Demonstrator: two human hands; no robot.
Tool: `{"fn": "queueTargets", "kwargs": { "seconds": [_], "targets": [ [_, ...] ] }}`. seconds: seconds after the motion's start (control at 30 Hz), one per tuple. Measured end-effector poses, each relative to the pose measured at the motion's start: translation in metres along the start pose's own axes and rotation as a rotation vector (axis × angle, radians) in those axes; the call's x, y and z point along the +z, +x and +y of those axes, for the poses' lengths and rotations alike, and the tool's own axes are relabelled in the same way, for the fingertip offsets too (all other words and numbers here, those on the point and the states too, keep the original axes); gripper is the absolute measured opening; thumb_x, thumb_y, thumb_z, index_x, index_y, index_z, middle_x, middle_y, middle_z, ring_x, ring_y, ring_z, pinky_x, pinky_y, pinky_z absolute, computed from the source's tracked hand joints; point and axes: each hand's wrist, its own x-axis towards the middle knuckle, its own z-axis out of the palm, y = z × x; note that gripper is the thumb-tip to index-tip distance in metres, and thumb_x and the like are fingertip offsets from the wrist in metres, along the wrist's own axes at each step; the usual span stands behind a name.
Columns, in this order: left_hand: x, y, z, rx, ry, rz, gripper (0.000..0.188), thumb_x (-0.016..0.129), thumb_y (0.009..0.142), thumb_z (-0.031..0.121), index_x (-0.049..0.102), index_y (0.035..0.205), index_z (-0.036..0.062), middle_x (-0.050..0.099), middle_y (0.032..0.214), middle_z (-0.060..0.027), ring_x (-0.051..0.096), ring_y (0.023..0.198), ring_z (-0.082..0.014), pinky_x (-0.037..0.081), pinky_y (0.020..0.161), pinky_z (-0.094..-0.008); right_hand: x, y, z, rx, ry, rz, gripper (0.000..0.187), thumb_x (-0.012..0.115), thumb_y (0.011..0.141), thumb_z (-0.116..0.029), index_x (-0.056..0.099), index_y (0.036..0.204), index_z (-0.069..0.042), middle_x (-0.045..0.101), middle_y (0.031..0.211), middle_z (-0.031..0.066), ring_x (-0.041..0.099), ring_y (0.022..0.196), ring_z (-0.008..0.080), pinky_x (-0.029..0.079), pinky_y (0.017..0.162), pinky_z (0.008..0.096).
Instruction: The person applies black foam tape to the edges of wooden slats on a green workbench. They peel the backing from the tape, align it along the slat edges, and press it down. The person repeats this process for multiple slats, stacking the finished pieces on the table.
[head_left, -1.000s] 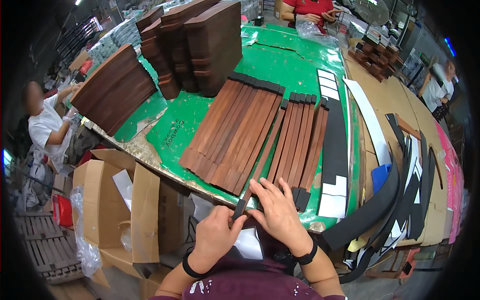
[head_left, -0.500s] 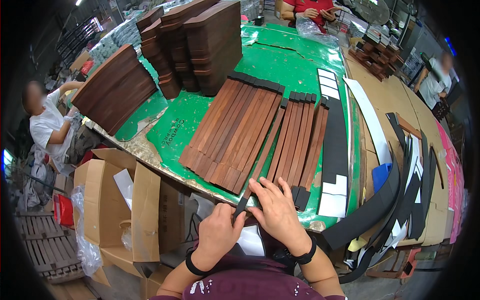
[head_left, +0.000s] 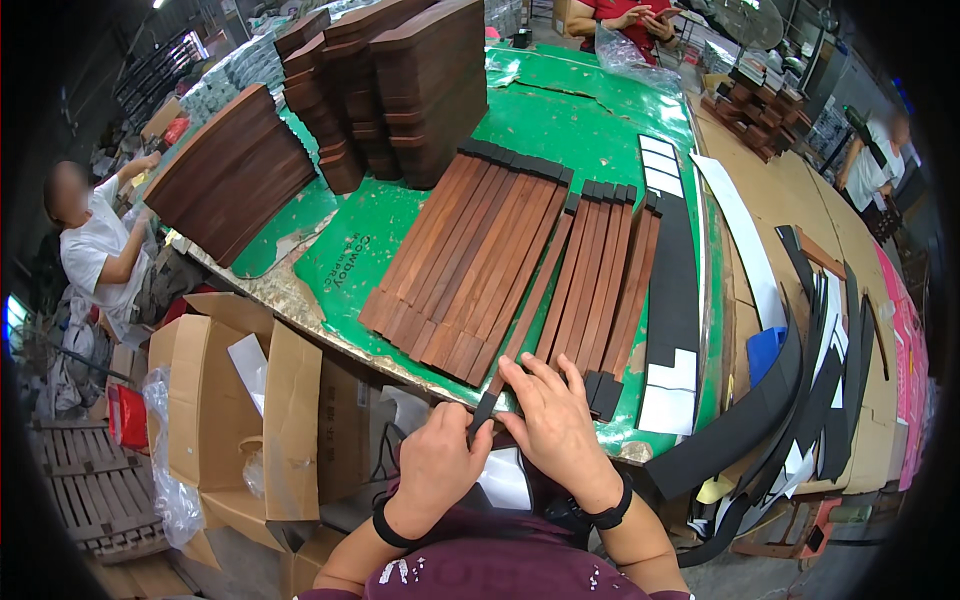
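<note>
A long brown wooden slat point(head_left: 536, 297) with black padding on both ends lies slanted on the green table, its near end jutting over the front edge. My left hand point(head_left: 440, 458) is closed on that black near end, pinching it between thumb and fingers. My right hand point(head_left: 552, 415) rests beside it, fingers stretched forward, the index fingertip touching the slat. To the left lies a row of slats point(head_left: 455, 265) with black far ends and bare near ends. On the right is a smaller group of slats point(head_left: 592, 270), with black pads on both ends where visible.
A black foam sheet with white patches point(head_left: 672, 300) lies right of the slats. Dark wooden boards point(head_left: 425, 95) stand stacked at the back left of the green table point(head_left: 560, 110). Black strips point(head_left: 825, 370) heap at right. An open cardboard box point(head_left: 295, 430) sits left. Other people are around.
My hands and the slat keep nearly the same place. The whole view has shifted very slightly. At the left, a person's arm has moved a little.
</note>
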Motion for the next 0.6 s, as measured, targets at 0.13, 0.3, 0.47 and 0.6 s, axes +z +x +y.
{"fn": "queueTargets", "kwargs": {
  "seconds": [0.13,0.3,0.47,0.6],
  "targets": [
    [-0.0002,0.0010,0.0009,0.004,0.028,-0.012,0.030,0.086,0.088,0.020,0.059,0.088,0.0053,0.065,0.080,-0.0097,0.069,0.065,-0.0295,0.055,0.058,-0.0406,0.0000,0.0006,-0.0011,-0.003,-0.007,0.008,0.077,0.084,0.087,-0.016,0.052,0.156,-0.004,0.072,0.129,0.0125,0.059,0.138,0.0333,0.037,0.120,0.0583],
    [-0.0031,0.0009,0.0014,0.001,0.038,-0.035,0.031,0.086,0.088,0.021,0.060,0.090,0.0052,0.066,0.083,-0.0106,0.070,0.068,-0.0312,0.056,0.059,-0.0416,-0.0017,0.0011,-0.0021,-0.001,-0.011,0.007,0.077,0.084,0.087,-0.016,0.052,0.156,-0.004,0.072,0.130,0.0122,0.060,0.137,0.0334,0.038,0.120,0.0584],
    [-0.0030,-0.0020,0.0007,-0.006,0.011,-0.035,0.030,0.086,0.089,0.023,0.061,0.093,0.0054,0.066,0.085,-0.0124,0.070,0.070,-0.0351,0.056,0.059,-0.0443,-0.0001,0.0005,-0.0006,-0.007,-0.014,0.015,0.077,0.084,0.087,-0.016,0.052,0.156,-0.003,0.072,0.129,0.0124,0.060,0.136,0.0334,0.038,0.120,0.0579],
    [-0.0038,-0.0017,0.0027,-0.003,0.037,-0.016,0.029,0.088,0.088,0.021,0.063,0.090,0.0060,0.067,0.083,-0.0094,0.071,0.068,-0.0297,0.056,0.059,-0.0409,-0.0006,0.0003,-0.0012,-0.007,-0.011,0.023,0.077,0.084,0.086,-0.016,0.052,0.156,-0.003,0.072,0.128,0.0129,0.060,0.136,0.0337,0.038,0.120,0.0578]
  ]
}}
